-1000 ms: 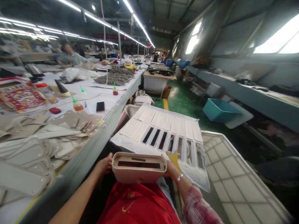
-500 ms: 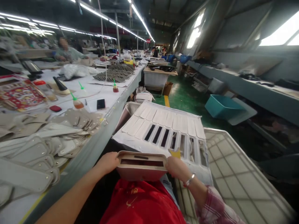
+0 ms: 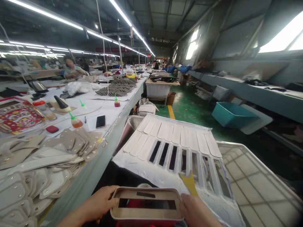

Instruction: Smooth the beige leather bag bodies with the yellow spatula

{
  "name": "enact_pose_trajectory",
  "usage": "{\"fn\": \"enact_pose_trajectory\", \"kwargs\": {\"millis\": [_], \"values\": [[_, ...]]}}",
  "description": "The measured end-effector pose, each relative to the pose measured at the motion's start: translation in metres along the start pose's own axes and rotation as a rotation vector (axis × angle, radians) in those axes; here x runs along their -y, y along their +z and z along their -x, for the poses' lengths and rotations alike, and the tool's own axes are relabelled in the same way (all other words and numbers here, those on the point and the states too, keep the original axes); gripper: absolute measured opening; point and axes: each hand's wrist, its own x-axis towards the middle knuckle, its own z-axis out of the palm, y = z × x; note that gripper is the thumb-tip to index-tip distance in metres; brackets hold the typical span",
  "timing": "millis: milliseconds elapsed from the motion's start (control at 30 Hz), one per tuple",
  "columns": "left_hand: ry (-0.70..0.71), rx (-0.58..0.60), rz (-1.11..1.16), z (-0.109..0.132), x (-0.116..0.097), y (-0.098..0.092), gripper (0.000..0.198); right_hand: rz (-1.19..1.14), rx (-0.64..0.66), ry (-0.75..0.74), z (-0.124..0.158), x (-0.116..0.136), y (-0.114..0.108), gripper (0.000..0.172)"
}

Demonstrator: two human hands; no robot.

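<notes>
I hold a boxy beige bag body low in front of me, between both hands. It has rounded corners, a raised rim and a long narrow slot, with a small dark strip above the slot. My left hand is closed on its left end, thumb over the rim. The right end is gripped by my right hand, whose fingers are partly hidden. Just beyond that hand a yellow forked piece lies on a white slotted board. White strips lie in rows across the board's far part.
On the left table are stacked grey pieces with studs, a phone and green-tipped bottles. A white crate stands at right, a teal bin beyond it. A person works across the table.
The bag body and both hands sit lower in view, and more of the slotted face shows. The surroundings have shifted somewhat with the head. Both hands keep their hold.
</notes>
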Motion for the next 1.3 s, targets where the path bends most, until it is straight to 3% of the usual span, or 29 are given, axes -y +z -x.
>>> {"fn": "enact_pose_trajectory", "kwargs": {"millis": [67,133,167,267,333,433,533,700,800,867,967,1100,1300], "values": [[-0.061,0.055,0.201,-0.022,0.005,-0.02,0.05,-0.258,0.172,0.092,-0.012,-0.014,-0.001,0.03],[-0.047,-0.181,0.263,-0.064,0.011,-0.039,0.049,-0.493,0.252,0.168,-0.033,-0.032,0.001,0.04],[-0.087,-0.329,0.237,-0.091,0.015,-0.047,0.045,-0.542,0.212,0.188,-0.046,-0.041,0.005,0.042],[-0.19,-0.455,0.148,-0.178,0.025,-0.062,0.037,-0.352,-0.037,0.137,-0.083,-0.064,0.028,0.039],[-0.238,-0.491,0.048,-0.229,0.032,-0.066,0.031,-0.158,-0.127,0.027,-0.1,-0.071,0.048,0.038],[-0.263,-0.531,-0.114,-0.284,0.04,-0.067,0.028,0.03,-0.133,-0.089,-0.117,-0.073,0.076,0.047],[-0.282,-0.559,-0.232,-0.315,0.046,-0.066,0.03,0.112,-0.058,-0.189,-0.133,-0.073,0.094,0.065],[-0.361,-0.591,-0.298,-0.341,0.056,-0.065,0.045,0.153,0.034,-0.343,-0.157,-0.098,0.113,0.088],[-0.364,-0.564,-0.27,-0.347,0.061,-0.07,0.055,0.191,0.015,-0.464,-0.164,-0.116,0.123,0.083],[-0.337,-0.523,-0.233,-0.348,0.063,-0.074,0.047,0.228,-0.061,-0.519,-0.165,-0.123,0.129,0.071],[-0.284,-0.456,-0.135,-0.346,0.066,-0.075,0.031,0.262,-0.125,-0.488,-0.162,-0.121,0.131,0.067],[-0.218,-0.371,0.073,-0.337,0.074,-0.071,0.026,0.176,-0.002,-0.356,-0.154,-0.11,0.126,0.08],[-0.16,-0.32,0.401,-0.325,0.084,-0.067,0.024,0.08,0.045,-0.269,-0.149,-0.107,0.125,0.08]]}}
